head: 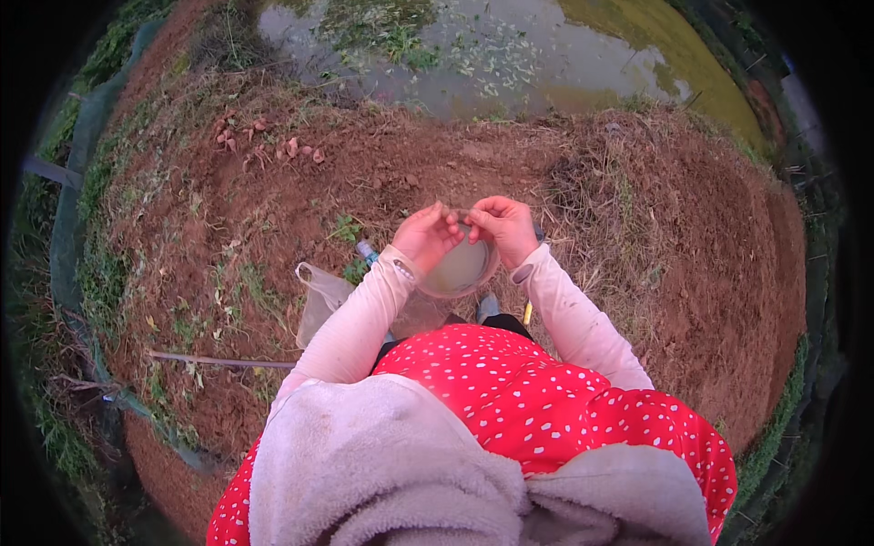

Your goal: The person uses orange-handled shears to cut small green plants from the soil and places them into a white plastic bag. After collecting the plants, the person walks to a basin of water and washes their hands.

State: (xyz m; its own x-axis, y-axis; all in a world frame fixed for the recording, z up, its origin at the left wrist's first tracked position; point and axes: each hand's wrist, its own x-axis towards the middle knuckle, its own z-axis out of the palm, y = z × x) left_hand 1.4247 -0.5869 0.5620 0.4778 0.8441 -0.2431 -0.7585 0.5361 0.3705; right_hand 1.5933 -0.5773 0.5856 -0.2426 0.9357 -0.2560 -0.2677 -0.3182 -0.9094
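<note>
My left hand (428,237) and my right hand (502,226) are raised close together in front of me, fingertips bent toward each other. Something small and thin seems to run between the fingertips, too small to name. Beneath them is a round, see-through basin (493,271) with cloudy liquid, its far edge partly hidden by the hands. Left of my left forearm lie a thin plastic bag (315,307) and a plastic bottle (367,252) with a blue label.
Reddish soil with dry grass surrounds me. Several reddish tubers (293,147) lie at the upper left. A pond (478,61) with floating plants is ahead, a long stick (218,360) lies at the left, and green netting (66,239) stands beyond it.
</note>
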